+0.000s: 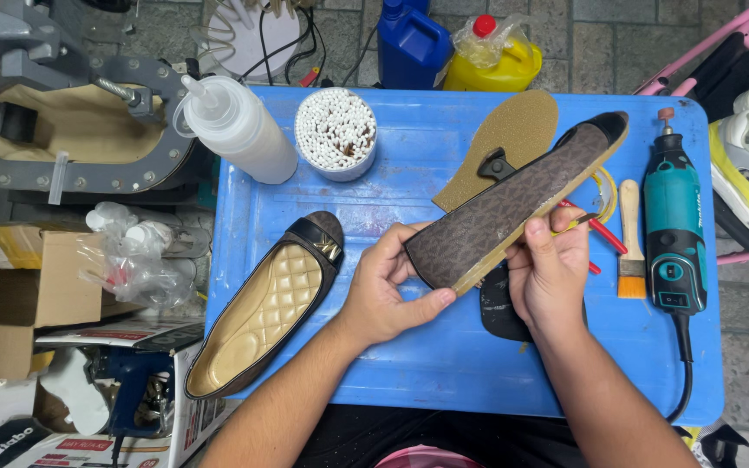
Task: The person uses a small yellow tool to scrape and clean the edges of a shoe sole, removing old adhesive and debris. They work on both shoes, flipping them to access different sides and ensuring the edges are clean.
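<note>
In the head view, the left hand (383, 290) grips the near end of a brown patterned flat shoe (513, 208), thumb across its side. The right hand (552, 269) holds the same shoe at its middle, fingers closed around the edge. The shoe is raised above the blue bench (409, 156), tilted with its toe pointing far and right. Its quilted-lined mate (266, 308) lies on the bench's left side. A tan insole (513, 130) lies just beyond the held shoe. On the right lie a brush (631, 247) and a teal rotary tool (674, 234), side by side. A cup of cotton swabs (335, 132) stands at the far edge beside a white squeeze bottle (240, 128).
</note>
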